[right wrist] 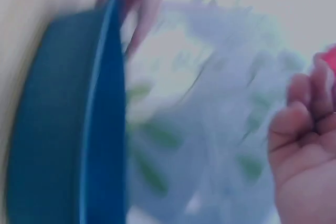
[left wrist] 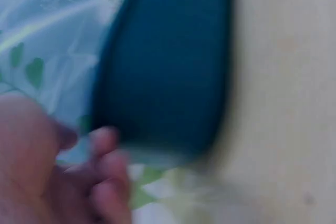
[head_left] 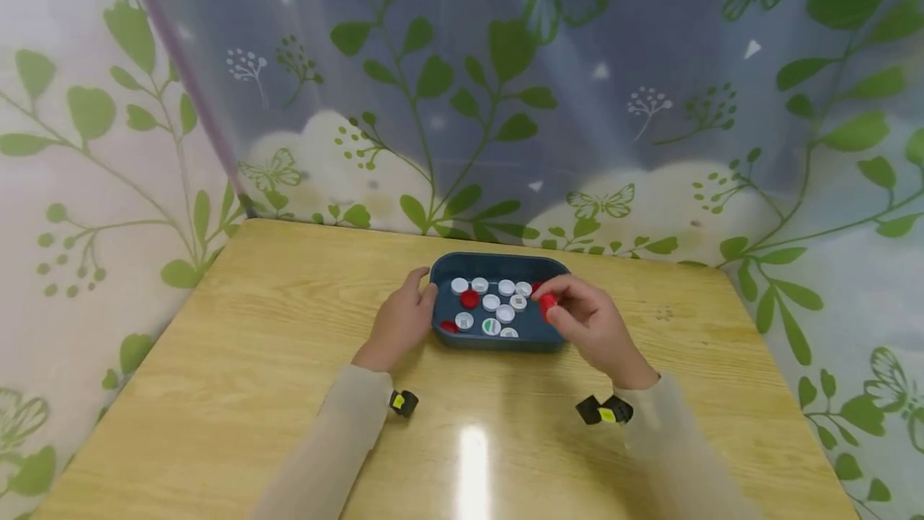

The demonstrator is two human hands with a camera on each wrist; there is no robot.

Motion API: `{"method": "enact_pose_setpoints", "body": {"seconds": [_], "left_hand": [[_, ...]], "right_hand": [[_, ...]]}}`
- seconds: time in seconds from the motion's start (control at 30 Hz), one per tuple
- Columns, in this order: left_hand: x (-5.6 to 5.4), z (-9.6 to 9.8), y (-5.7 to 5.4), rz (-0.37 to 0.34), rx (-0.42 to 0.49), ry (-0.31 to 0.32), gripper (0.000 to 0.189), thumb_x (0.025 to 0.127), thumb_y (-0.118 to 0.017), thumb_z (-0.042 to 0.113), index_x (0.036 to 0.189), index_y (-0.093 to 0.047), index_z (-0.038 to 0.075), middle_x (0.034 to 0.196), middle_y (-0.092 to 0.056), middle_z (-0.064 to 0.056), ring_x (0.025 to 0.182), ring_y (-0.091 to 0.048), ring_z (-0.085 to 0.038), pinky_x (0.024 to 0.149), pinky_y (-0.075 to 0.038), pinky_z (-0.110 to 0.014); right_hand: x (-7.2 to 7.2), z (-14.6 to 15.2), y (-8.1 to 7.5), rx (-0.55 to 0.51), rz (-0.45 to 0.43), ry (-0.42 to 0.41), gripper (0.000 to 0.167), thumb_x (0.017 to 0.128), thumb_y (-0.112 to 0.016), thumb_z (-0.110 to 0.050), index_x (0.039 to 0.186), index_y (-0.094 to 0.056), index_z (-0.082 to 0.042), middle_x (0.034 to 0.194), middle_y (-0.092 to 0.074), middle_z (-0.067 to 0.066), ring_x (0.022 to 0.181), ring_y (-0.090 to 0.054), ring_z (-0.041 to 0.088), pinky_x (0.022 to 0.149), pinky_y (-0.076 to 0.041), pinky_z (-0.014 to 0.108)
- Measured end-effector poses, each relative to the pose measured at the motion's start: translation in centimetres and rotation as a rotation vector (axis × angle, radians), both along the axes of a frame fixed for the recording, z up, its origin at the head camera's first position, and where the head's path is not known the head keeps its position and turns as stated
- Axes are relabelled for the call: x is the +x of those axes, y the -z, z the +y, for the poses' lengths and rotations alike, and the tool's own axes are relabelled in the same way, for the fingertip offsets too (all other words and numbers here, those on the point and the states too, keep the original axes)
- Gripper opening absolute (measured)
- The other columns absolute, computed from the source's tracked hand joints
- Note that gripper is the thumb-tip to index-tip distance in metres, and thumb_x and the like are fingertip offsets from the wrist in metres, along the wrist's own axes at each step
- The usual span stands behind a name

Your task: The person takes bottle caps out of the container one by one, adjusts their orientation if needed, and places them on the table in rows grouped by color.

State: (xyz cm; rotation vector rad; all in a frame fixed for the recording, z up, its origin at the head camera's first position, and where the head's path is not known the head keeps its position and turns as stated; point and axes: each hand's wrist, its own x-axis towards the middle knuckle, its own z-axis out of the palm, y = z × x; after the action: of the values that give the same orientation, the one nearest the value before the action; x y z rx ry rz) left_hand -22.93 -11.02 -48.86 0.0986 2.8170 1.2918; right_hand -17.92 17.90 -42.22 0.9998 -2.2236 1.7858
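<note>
Blue tray [head_left: 498, 343]: sits on the wooden bench [head_left: 216, 392] near its back edge, with white caps [head_left: 505, 314] and a few loose reds [head_left: 469, 299] scattered over its floor.
Right hand [head_left: 595, 331]: pinches one red cap [head_left: 547, 303] between thumb and fingers, above the tray's right end.
Left hand [head_left: 403, 319]: at the tray's left end; whether its fingers grip the rim, I cannot tell.
Pinched cap: a loosened pinch could drop it, and so near the right rim it might bounce out.
Tray position: an uneven push at the left end could skew it and slide the caps.
Back edge: the leafy backdrop [head_left: 462, 103] rises close behind, leaving little room.
Open wood: stretches wide left, right and toward the person.
</note>
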Motion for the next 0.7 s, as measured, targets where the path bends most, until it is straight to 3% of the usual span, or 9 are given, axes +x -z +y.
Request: {"method": "enact_pose_setpoints", "body": {"seconds": [0.13,0.27,0.43,0.6,0.7], "left_hand": [[0.6,-0.8,-1.5,-0.102,-0.031,0.172,0.065,0.106,-0.057,0.035,0.162,-0.032,0.012,0.082,-0.059,-0.006,0.069,-0.057,-0.021,0.066,-0.046,-0.036],[0.6,-1.3,-2.2,-0.125,-0.059,0.282,0.077,0.100,-0.068,0.033,0.163,-0.031,0.007,0.078,-0.055,-0.004,0.066,-0.053,-0.018,0.060,-0.041,-0.030],[0.5,-1.8,-2.5,-0.143,-0.035,0.298,0.080,0.097,-0.074,0.027,0.162,-0.033,0.007,0.086,-0.059,-0.004,0.065,-0.055,-0.019,0.060,-0.043,-0.031],[0.6,-2.1,-2.5,-0.179,-0.028,0.293,0.081,0.096,-0.076,0.027,0.162,-0.032,0.008,0.087,-0.060,-0.005,0.064,-0.056,-0.020,0.060,-0.045,-0.031],[0.5,-2.1,-2.5,-0.180,-0.023,0.302,0.082,0.096,-0.076,0.027,0.163,-0.032,0.008,0.086,-0.059,-0.005,0.066,-0.056,-0.020,0.061,-0.044,-0.030]], "right_hand": [[3.2,-2.9,-1.3,0.131,0.093,-0.078,0.031,0.090,-0.074,0.005,0.117,-0.065,-0.008,0.102,-0.068,-0.001,0.084,-0.061,0.013,0.076,-0.055,0.028],[4.8,-5.4,-1.0,0.328,0.141,-0.066,0.039,0.087,-0.081,-0.006,0.121,-0.066,-0.017,0.111,-0.070,-0.007,0.094,-0.063,0.009,0.084,-0.056,0.029],[4.9,-7.6,0.8,0.566,0.208,-0.042,0.030,0.090,-0.082,-0.018,0.117,-0.071,-0.015,0.110,-0.069,-0.009,0.100,-0.062,0.009,0.091,-0.054,0.029],[4.7,-9.5,3.0,0.831,0.207,-0.056,0.024,0.092,-0.081,-0.030,0.110,-0.074,-0.017,0.101,-0.062,-0.008,0.093,-0.054,0.009,0.085,-0.050,0.023],[4.7,-10.0,4.1,0.897,0.203,-0.040,0.022,0.091,-0.080,-0.028,0.109,-0.074,-0.016,0.098,-0.061,-0.007,0.090,-0.052,0.010,0.082,-0.049,0.023]]}}
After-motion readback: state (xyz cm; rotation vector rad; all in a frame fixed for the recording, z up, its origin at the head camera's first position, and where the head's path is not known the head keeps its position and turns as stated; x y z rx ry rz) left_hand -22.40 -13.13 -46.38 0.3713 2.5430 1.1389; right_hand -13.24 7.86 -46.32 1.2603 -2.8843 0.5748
